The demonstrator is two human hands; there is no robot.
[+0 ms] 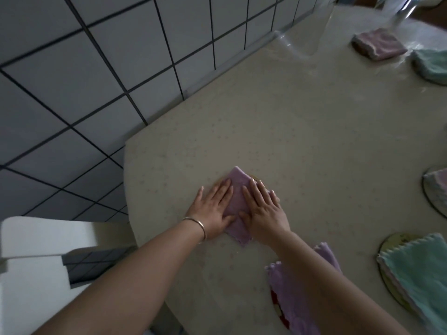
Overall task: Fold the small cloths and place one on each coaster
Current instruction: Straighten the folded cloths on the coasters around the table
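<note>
With our left hand (pixel 212 211) and right hand (pixel 262 209) spread flat, pinching nothing, we press the folded purple cloth (pixel 238 189) evenly, centring it over the coaster (pixel 256 177) peeking beneath.

Both flat hands cover most of the folded purple cloth (pixel 238 187), and the coaster (pixel 256 178) beneath it shows only as a thin sliver. The right forearm (pixel 321 281) hides part of another purple cloth (pixel 290 301). The right edge crops a green cloth (pixel 418 264) and two farther coasters.
</note>
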